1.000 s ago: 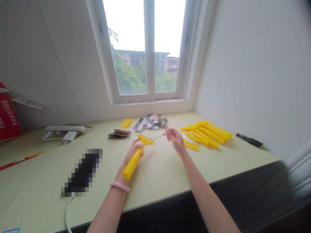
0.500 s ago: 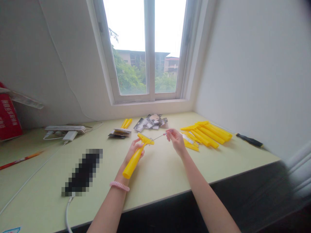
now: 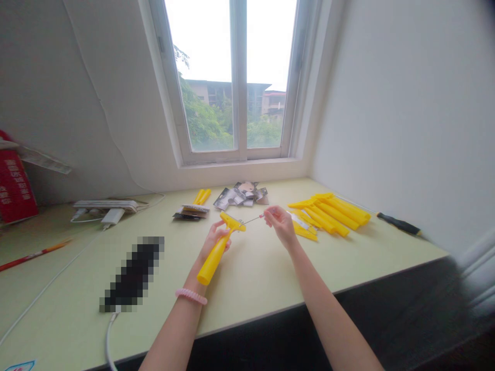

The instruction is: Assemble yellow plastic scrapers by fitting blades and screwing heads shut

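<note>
My left hand (image 3: pixel 216 242) is wrapped round a yellow plastic scraper (image 3: pixel 213 260), its wide head pointing away from me and its round handle toward me. Pinched in the fingers of my right hand (image 3: pixel 279 221) is a thin screwdriver (image 3: pixel 253 220), whose metal shaft reaches left to the side of the scraper's head. A small metal piece shows at that spot, too small to make out. To the right of my right hand lie several more yellow scrapers (image 3: pixel 332 214) in a pile.
A black-handled screwdriver (image 3: pixel 398 223) lies at the right wall. Blister packs (image 3: pixel 243 194) and dark flat packages (image 3: pixel 191 212) sit toward the window, beside yellow handles (image 3: pixel 201 196). At left are a power strip (image 3: pixel 104 206), a pixelated dark object (image 3: pixel 133 275) with a white cable, and a brush (image 3: pixel 36 255).
Both hands keep nearly the same place. The screwdriver's tip stays at the scraper's head, and the right fingers have shifted slightly on it. The whole view has moved a little.
</note>
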`<act>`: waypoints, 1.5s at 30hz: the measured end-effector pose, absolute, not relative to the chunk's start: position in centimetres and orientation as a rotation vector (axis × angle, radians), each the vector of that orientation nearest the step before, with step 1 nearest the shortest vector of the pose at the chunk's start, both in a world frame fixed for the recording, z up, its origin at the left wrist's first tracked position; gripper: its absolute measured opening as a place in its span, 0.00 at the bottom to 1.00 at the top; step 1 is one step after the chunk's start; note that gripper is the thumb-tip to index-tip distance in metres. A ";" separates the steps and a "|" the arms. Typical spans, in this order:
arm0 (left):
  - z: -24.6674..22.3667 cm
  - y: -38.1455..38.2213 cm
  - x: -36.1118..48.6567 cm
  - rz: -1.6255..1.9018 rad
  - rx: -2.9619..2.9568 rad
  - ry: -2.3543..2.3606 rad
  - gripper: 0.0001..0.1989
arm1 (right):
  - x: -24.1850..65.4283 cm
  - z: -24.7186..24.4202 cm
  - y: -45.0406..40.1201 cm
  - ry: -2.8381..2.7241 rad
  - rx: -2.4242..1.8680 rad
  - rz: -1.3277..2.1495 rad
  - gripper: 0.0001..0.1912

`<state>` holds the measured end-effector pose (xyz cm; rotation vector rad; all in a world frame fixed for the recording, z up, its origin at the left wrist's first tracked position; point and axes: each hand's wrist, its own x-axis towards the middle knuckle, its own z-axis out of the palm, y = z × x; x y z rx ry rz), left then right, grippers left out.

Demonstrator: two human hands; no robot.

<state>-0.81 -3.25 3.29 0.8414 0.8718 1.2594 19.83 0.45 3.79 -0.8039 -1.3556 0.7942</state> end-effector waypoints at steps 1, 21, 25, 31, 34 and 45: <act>3.3 -3.3 -0.8 1.260 0.844 0.875 0.22 | 19.8 3.8 0.4 -1.361 -0.816 0.778 0.14; 2.0 -2.5 -1.3 1.242 0.936 0.874 0.26 | 19.7 3.4 0.0 -1.572 -0.986 0.455 0.10; 2.0 -2.5 -1.3 1.237 0.929 0.887 0.26 | 19.5 3.5 -0.2 -1.579 -0.960 0.388 0.08; 2.3 -2.7 -1.3 1.239 0.922 0.872 0.26 | 19.4 3.8 -0.3 -1.522 -0.989 0.411 0.11; 2.5 -2.7 -1.2 1.237 0.923 0.873 0.26 | 19.4 3.7 -0.3 -1.511 -0.996 0.438 0.14; 2.3 -2.6 -1.1 1.250 0.898 0.872 0.26 | 19.0 4.0 -0.4 -1.408 -0.915 0.526 0.15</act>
